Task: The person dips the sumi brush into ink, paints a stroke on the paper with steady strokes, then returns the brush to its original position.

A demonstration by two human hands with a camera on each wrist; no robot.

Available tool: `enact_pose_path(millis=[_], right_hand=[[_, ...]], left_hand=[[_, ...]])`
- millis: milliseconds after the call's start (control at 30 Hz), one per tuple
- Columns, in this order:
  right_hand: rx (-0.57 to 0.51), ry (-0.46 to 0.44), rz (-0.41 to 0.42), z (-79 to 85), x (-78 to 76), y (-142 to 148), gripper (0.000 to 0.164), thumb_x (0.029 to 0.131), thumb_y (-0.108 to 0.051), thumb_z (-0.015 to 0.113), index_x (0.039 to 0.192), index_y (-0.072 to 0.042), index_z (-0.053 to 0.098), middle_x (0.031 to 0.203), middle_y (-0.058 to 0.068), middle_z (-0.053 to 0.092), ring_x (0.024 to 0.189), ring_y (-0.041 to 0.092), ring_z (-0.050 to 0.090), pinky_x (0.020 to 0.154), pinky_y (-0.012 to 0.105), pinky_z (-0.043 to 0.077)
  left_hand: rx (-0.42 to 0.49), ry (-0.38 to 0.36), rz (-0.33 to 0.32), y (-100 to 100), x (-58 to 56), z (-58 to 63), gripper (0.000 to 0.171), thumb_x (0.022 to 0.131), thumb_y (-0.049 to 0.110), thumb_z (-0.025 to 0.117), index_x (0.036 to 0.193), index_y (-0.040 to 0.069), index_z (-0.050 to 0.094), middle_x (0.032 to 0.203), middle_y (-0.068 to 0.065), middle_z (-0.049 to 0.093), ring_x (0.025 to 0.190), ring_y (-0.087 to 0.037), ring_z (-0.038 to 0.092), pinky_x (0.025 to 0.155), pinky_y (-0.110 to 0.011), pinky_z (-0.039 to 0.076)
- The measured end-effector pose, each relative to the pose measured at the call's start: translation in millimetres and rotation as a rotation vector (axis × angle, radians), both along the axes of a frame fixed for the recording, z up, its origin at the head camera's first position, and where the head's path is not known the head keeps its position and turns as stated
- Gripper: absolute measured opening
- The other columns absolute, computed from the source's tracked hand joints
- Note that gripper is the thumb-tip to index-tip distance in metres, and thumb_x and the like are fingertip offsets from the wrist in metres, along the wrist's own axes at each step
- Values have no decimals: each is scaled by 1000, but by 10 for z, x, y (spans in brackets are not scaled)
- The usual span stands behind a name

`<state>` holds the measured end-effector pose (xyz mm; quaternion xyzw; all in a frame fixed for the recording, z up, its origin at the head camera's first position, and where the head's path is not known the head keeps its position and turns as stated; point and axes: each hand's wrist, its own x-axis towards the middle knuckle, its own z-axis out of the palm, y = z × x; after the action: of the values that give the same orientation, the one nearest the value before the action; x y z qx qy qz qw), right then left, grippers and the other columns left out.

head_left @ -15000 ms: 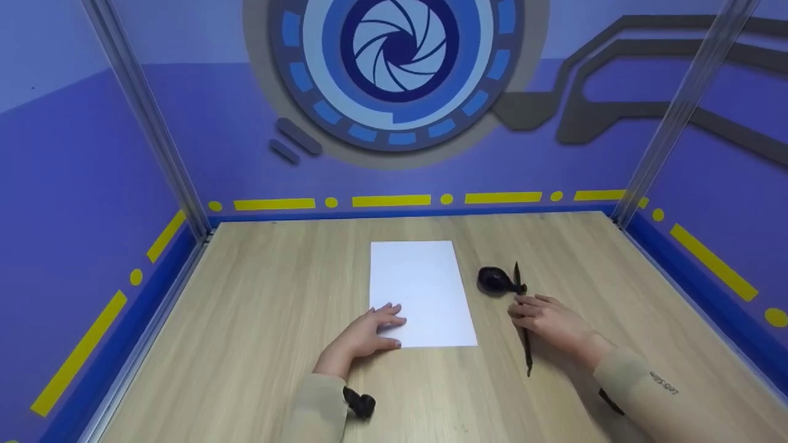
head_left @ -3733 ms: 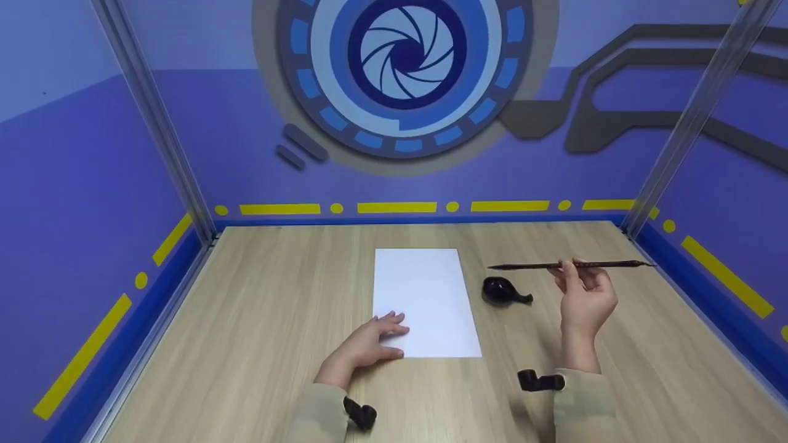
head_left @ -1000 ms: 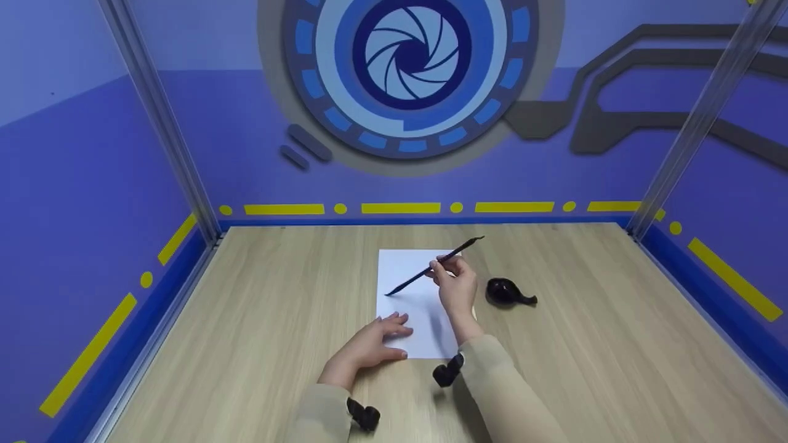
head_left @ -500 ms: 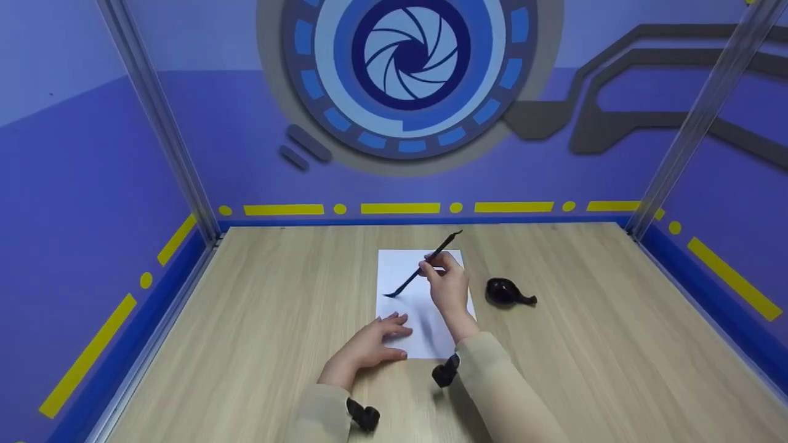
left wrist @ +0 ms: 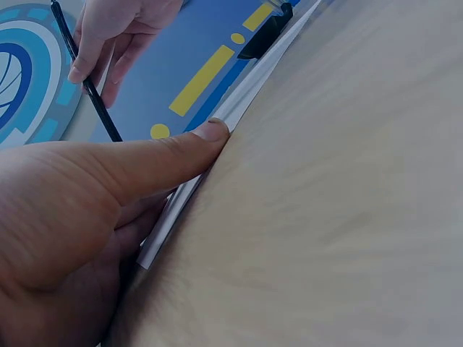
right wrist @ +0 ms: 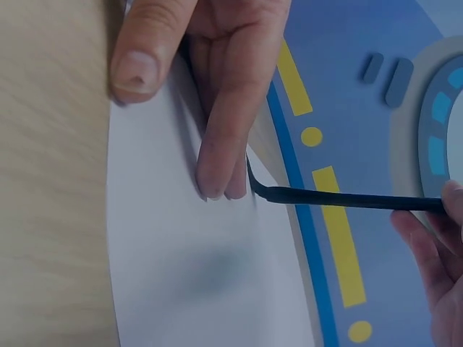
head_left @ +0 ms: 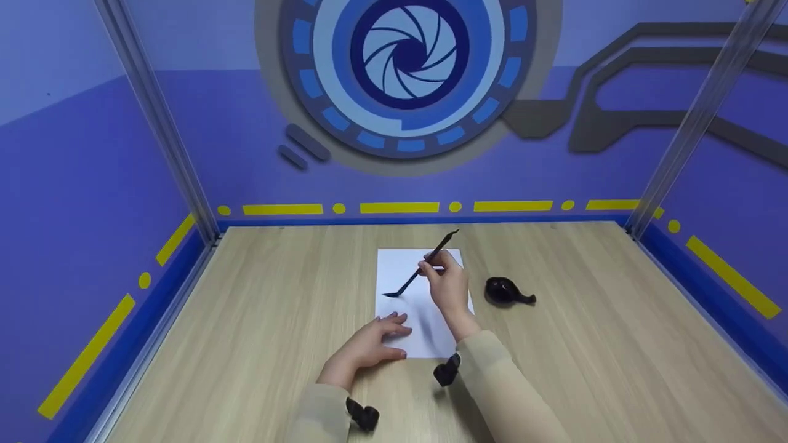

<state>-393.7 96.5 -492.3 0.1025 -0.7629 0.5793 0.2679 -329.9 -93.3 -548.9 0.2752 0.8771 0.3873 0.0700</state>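
Observation:
My right hand (head_left: 450, 288) pinches a dark calligraphy brush (head_left: 411, 280) over the white sheet of paper (head_left: 394, 266). The shaft leans up and to the right, and the bristles bend sideways against the sheet near its left edge. In the right wrist view the brush (right wrist: 347, 199) shows its bent tip just past the left fingertips. My left hand (head_left: 368, 344) rests on the paper's lower left corner, fingers spread. The left wrist view has its thumb pressing at the sheet's near edge. A glossy black gourd-shaped vessel (head_left: 501, 290) lies right of the paper.
The wooden tabletop (head_left: 277, 295) runs back to a blue-purple wall (head_left: 203, 135) with yellow dashes. Metal posts (head_left: 163, 117) stand at the back corners. Each sleeve carries a small black device (head_left: 364, 416) at the wrist.
My right hand has lifted the brush from beside the gourd-shaped vessel and carried it left over the paper. Within the last second its shaft tilts more upright and its tip bends. My left hand stays.

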Motion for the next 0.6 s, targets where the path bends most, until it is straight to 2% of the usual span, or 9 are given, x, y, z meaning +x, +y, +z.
enact_pose_path(millis=[400,600], right_hand=[[7,-46,-10,17,-5,67,9,93,0,71,99,4,67,88,19,73,79,35,78,76,33,67],[18,-59,-33,37,6,108,8,93,0,71,98,4,67,87,18,73,78,34,78,74,31,66]], left_hand=[[-7,-11,12,0,18,10,45,89,19,79,131,5,70,158,-13,51,154,-36,37,129,-59,23],[-9,-10,13,8,18,23,45,89,19,79,131,7,70,158,-12,51,153,-37,37,129,-59,24]])
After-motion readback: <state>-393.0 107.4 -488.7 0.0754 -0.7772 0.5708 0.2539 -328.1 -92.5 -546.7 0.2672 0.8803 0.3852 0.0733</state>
